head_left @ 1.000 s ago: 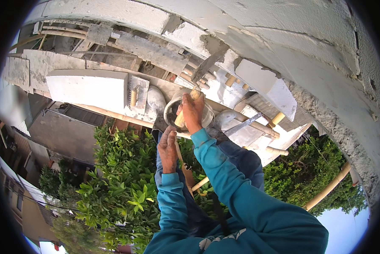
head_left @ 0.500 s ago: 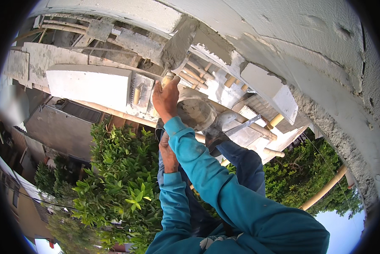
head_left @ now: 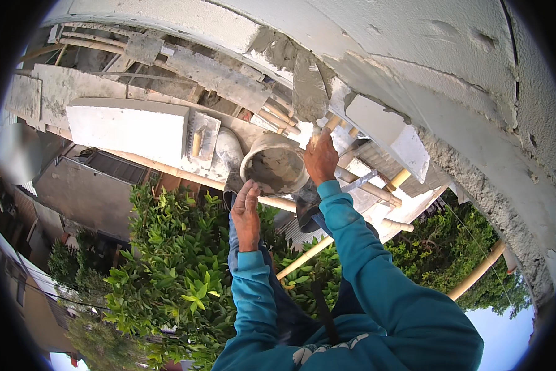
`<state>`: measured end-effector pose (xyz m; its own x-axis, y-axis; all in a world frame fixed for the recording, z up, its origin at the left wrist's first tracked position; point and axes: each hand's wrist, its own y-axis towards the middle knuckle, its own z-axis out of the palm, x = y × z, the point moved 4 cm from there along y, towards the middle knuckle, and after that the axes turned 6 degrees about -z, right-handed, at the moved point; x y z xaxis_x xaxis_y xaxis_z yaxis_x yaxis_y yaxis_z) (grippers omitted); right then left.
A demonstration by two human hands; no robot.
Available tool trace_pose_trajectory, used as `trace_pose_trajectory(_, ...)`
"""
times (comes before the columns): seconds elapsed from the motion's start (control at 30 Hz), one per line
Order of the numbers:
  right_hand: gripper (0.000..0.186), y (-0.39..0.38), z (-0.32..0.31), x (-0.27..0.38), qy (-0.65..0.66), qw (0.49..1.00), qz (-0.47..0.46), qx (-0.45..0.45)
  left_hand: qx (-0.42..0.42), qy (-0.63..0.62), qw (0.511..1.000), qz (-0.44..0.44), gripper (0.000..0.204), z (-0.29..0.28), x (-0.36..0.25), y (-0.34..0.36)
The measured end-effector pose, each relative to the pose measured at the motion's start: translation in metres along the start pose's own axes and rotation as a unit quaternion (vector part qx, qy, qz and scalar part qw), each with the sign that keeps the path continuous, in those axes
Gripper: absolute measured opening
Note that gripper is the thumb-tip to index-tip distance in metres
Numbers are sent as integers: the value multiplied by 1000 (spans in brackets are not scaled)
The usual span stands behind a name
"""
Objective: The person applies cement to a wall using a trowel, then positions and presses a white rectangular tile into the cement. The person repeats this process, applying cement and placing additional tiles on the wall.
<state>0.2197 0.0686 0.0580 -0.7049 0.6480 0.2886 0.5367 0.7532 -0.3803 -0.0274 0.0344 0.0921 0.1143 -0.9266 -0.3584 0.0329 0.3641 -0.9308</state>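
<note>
The right hand (head_left: 320, 157) is closed around the handle of a plastering trowel (head_left: 309, 93), whose blade, loaded with grey mortar, lies pressed against the white rendered wall (head_left: 414, 55) just above the hand. The left hand (head_left: 247, 213) is open, fingers loosely together and extended, its tips at the near rim of a round mortar bucket (head_left: 275, 164); whether they grip the rim or only rest against it cannot be told. The bucket sits just left of the right hand, on a scaffold of bamboo poles (head_left: 327, 244) and boards.

The likeliest mishap is wet mortar sliding off the blade if it tilts away from the wall; it would drop past the poles into the green shrubs (head_left: 179, 260) below. The bucket looks poorly seated at the platform's edge, and a nudge from either hand could tip it. Footing on round poles is another risk.

Further left lie a white block (head_left: 129, 130) and a wooden-handled float (head_left: 200, 139).
</note>
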Motion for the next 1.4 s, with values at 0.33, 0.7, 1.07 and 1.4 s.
trace_pose_trajectory(0.33, 46, -80, 9, -29, 49, 988, 147, 19, -12, -15, 1000, -14, 50, 8, 2, -3)
trace_pose_trajectory(0.7, 60, 2, 14, 86, 88, 995, -43, -9, -12, 25, 1000, -10, 50, 9, 4, -4)
trace_pose_trajectory(1.07, 47, -53, 3, -24, 165, 970, 174, 37, -9, 19, 1000, -10, 56, 11, 7, -1)
trace_pose_trajectory(1.4, 52, -97, 37, -65, 221, 960, 167, 33, -1, 14, 1000, 19, 55, 16, -3, 0)
